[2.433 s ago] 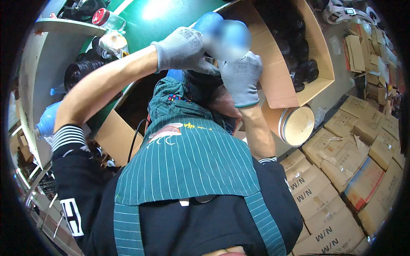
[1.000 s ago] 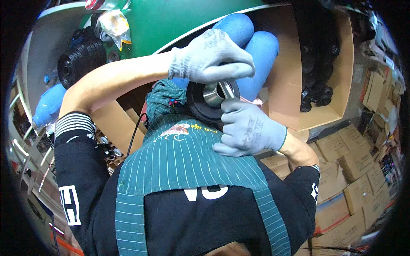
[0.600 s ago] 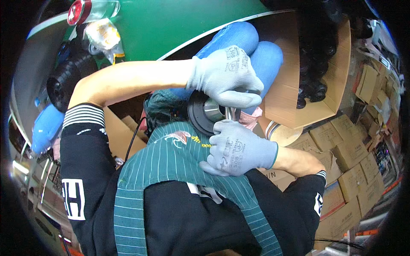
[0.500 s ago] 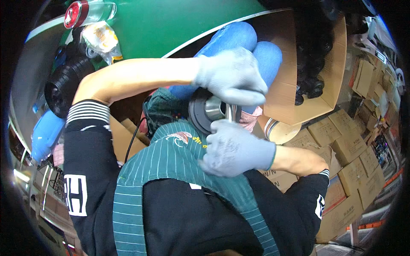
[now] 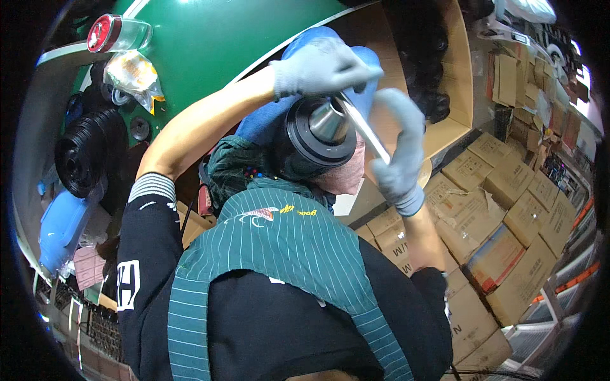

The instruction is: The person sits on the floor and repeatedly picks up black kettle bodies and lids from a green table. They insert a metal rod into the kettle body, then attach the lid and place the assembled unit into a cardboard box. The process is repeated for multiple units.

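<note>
Both my hands wear grey knit gloves. A black round part [image 5: 298, 149] with stepped rings sits between my thighs. From its middle rises a shiny metal cone [image 5: 328, 122]. My left hand [image 5: 324, 66] is closed over the upper end of a silver metal bar [image 5: 367, 129], beside the cone. The bar slants down to the right, its lower end against the thumb side of my right hand [image 5: 403, 152]. That hand is slightly blurred, its fingers curved upward and apart from the bar. What lies under my left palm is hidden.
An open cardboard box [image 5: 454, 117] of black parts stands at the right, with several stacked cartons [image 5: 502, 216] below it. On the green table [image 5: 197, 38] are a red-lidded jar [image 5: 121, 33] and a plastic bag [image 5: 135, 76]. Black ringed parts [image 5: 92, 152] stand at the left.
My right hand has moved up and right from beside the black part, and its fingers have spread. My left hand has shifted up and left. The bar now shows at a slant.
</note>
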A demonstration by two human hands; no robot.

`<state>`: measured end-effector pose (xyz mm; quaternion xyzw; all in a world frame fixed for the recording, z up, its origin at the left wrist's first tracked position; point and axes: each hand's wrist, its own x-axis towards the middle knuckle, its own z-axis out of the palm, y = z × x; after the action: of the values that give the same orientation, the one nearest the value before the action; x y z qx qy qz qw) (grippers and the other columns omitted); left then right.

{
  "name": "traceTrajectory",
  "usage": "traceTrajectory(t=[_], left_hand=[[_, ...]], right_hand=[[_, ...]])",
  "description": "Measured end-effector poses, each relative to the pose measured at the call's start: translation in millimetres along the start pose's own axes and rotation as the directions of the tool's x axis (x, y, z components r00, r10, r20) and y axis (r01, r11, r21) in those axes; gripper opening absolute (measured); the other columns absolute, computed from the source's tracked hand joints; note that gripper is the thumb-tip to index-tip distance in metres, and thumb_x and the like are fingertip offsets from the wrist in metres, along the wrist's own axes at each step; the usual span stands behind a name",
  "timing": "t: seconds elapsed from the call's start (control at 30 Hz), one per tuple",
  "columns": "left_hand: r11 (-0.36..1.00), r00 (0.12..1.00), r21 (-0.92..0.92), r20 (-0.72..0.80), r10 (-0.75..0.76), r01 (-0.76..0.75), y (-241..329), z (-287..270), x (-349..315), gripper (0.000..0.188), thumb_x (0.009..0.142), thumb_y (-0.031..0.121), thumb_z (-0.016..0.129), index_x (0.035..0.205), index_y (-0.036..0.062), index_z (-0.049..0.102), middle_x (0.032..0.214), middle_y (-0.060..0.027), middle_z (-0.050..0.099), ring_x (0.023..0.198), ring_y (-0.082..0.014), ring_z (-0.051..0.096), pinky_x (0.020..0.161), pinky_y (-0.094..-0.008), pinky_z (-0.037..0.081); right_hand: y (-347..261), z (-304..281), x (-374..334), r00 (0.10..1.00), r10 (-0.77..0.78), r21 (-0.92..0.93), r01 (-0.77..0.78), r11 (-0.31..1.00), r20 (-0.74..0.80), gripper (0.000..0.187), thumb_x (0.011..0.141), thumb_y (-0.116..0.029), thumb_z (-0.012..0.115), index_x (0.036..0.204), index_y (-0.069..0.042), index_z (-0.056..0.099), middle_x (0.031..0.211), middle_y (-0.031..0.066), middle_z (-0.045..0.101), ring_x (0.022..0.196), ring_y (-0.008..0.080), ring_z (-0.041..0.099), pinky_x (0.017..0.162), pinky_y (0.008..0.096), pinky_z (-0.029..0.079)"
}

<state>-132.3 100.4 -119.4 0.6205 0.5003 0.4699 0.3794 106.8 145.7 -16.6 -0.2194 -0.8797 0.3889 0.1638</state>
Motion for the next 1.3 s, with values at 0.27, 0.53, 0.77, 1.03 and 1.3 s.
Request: traceTrajectory(t=[0.27, 0.53, 0.77, 1.03, 1.3], left_hand=[[0.687, 0.651, -0.559, -0.311, -0.692, 0.464, -17, -22, -68, 0.078, 0.107, 0.077, 0.035, 0.099, 0.0087, 0.073, 0.066, 0.0031, 0.057, 0.055, -0.0070, 0.049, 0.051, -0.0237, 0.036], [0.767, 0.725, -0.439, -0.305, -0.617, 0.468, -9, -10, -114, 0.045, 0.109, 0.042, 0.065, 0.128, 0.0025, 0.073, 0.083, 0.0050, 0.067, 0.065, -0.0017, 0.050, 0.056, -0.0203, 0.035], [0.872, 0.885, 0.194, 0.040, -0.465, 0.449, 91, -18, -79, 0.041, 0.105, 0.031, 0.075, 0.134, 0.0026, 0.069, 0.101, -0.0040, 0.072, 0.093, -0.0079, 0.061, 0.084, -0.0294, 0.056], [0.781, 0.800, 0.557, 0.314, -0.511, 0.281, 124, 0, -57, 0.042, 0.110, 0.039, 0.059, 0.137, 0.0069, 0.058, 0.100, -0.0294, 0.071, 0.097, -0.0498, 0.071, 0.083, -0.0552, 0.056], [0.609, 0.757, 0.644, 0.070, -0.650, 0.463, 151, 40, -63, 0.047, 0.111, 0.038, 0.057, 0.140, 0.0015, 0.051, 0.103, -0.0352, 0.071, 0.100, -0.0555, 0.069, 0.085, -0.0613, 0.054]], right_hand=[[1, 84, -70, 0.998, 0.013, -0.195, -0.024, 0.981, -0.056, 0.093, 0.073, -0.053, 0.093, 0.146, -0.004, 0.063, 0.157, 0.0207, 0.054, 0.150, 0.0433, 0.047, 0.122, 0.0540, 0.037], [38, 86, -59, 0.928, -0.360, -0.129, 0.347, 0.929, -0.098, 0.060, 0.079, -0.053, 0.087, 0.114, -0.006, 0.080, 0.123, 0.0127, 0.078, 0.122, 0.0330, 0.072, 0.108, 0.0582, 0.050], [41, 95, -88, 0.934, 0.089, 0.369, 0.049, 0.928, -0.347, 0.116, 0.082, -0.076, 0.079, 0.163, -0.003, 0.041, 0.160, 0.0225, 0.048, 0.146, 0.0389, 0.053, 0.114, 0.0497, 0.050], [29, 76, -61, 0.863, 0.478, 0.896, -0.073, 0.437, -0.163, 0.093, 0.111, -0.068, 0.035, 0.171, 0.001, 0.020, 0.159, 0.0301, 0.048, 0.145, 0.0361, 0.055, 0.118, 0.0459, 0.047], [78, 69, 14, 0.970, 0.165, 0.923, -0.224, 0.314, 0.179, 0.052, 0.117, -0.038, 0.040, 0.133, 0.004, 0.067, 0.095, 0.0092, 0.075, 0.101, 0.0241, 0.077, 0.095, 0.0377, 0.061]])
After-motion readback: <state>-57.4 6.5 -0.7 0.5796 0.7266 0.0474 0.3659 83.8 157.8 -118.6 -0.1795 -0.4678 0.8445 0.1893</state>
